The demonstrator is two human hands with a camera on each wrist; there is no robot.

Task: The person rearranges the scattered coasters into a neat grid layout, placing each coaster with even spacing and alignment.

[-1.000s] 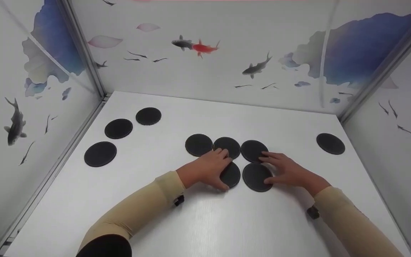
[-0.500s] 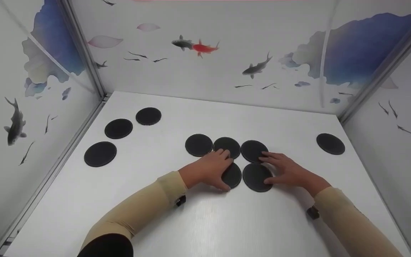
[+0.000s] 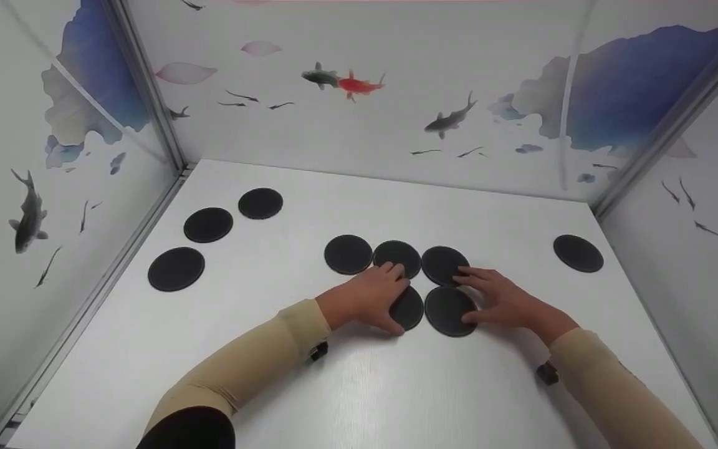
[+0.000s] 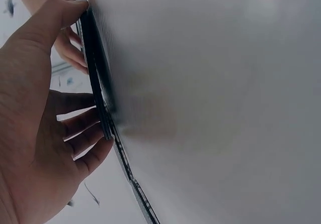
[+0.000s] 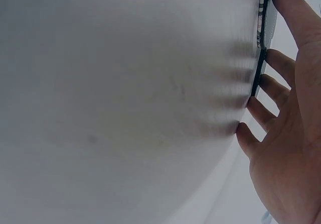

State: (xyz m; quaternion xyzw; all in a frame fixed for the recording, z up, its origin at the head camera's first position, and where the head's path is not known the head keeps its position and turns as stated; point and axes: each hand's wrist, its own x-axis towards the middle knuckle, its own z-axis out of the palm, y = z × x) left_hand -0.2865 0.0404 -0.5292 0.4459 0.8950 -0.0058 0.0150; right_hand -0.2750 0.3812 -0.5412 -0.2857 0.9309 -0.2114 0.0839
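Observation:
Round black coasters lie on the white table. My left hand [image 3: 371, 299] grips one coaster [image 3: 410, 307] of the near row, thumb at its near edge and fingers at its far side. In the left wrist view, that coaster [image 4: 95, 63] shows edge-on between thumb and fingers. Right beside it lies another near-row coaster [image 3: 446, 312], with the thumb of my right hand [image 3: 508, 302] on its right edge. The right fingers, spread and fairly straight, touch the right side of a far-row coaster [image 3: 441, 262]. The left fingertips overlap the middle far-row coaster [image 3: 393, 249].
A third far-row coaster [image 3: 348, 254] ends that row on the left. Three more coasters lie apart at the left, one of them the nearest coaster [image 3: 176, 269]. A single coaster [image 3: 578, 253] is at the far right. White printed walls [image 3: 359, 137] enclose the table [image 3: 365, 386].
My left hand has slid slightly right with its coaster, narrowing the gap to the neighbouring near-row coaster. The right hand has stayed in place.

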